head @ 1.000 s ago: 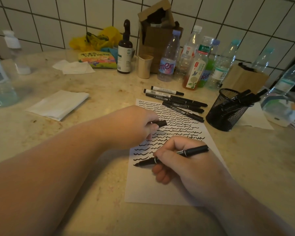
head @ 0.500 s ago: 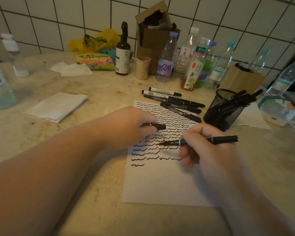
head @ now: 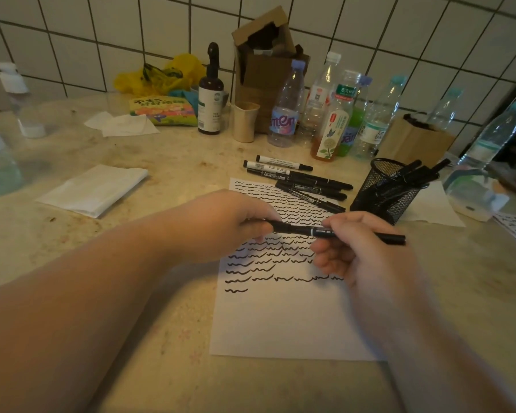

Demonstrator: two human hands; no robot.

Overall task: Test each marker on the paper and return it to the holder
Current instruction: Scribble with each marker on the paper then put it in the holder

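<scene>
We look down on a beige stone counter (head: 167,162) from a camera on our head. At the centre lies a white sheet of paper (head: 280,323), its upper half covered in rows of black wavy test lines. Above it, both our hands hold one slim black marker (head: 334,233) level, clear of the sheet. Our left hand (head: 221,225) curls around the marker's left end, where its cap sits; we cannot tell whether the cap is fully seated. Our right hand (head: 361,251) pinches the barrel near its middle, and the far end sticks out toward 3 o'clock. At 1 o'clock from the hands, a loose row of black and white markers (head: 298,180) lies across the paper's top edge. At 2 o'clock stands a black wire-mesh holder (head: 385,195), with several black markers leaning inside.
</scene>
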